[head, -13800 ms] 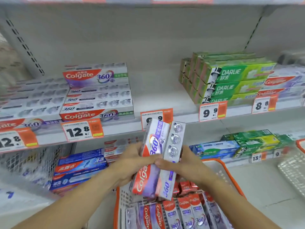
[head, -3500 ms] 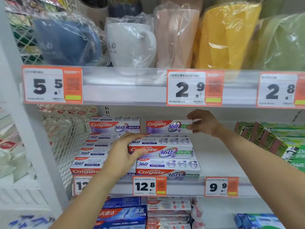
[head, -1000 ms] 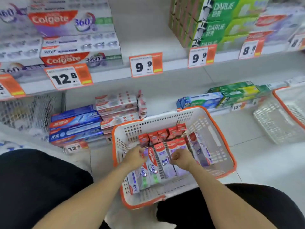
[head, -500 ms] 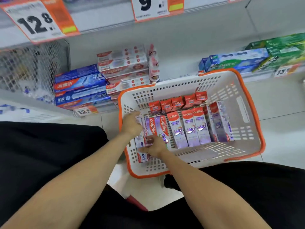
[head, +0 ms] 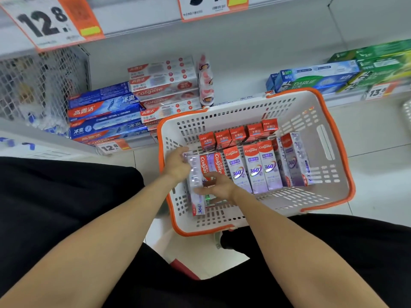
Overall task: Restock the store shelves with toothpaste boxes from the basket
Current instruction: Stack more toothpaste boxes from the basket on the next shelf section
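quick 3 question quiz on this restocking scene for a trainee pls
1. True or false: both hands are inside the basket.
2. The small red boxes stand along which wall: A) the far wall, toward the shelves, B) the near wall, C) the right wall?
3. Fill in: the price tag at top left reads ___.

Key
1. True: left hand and right hand are on the purple Colgate boxes at its left end.
2. A
3. 12.8
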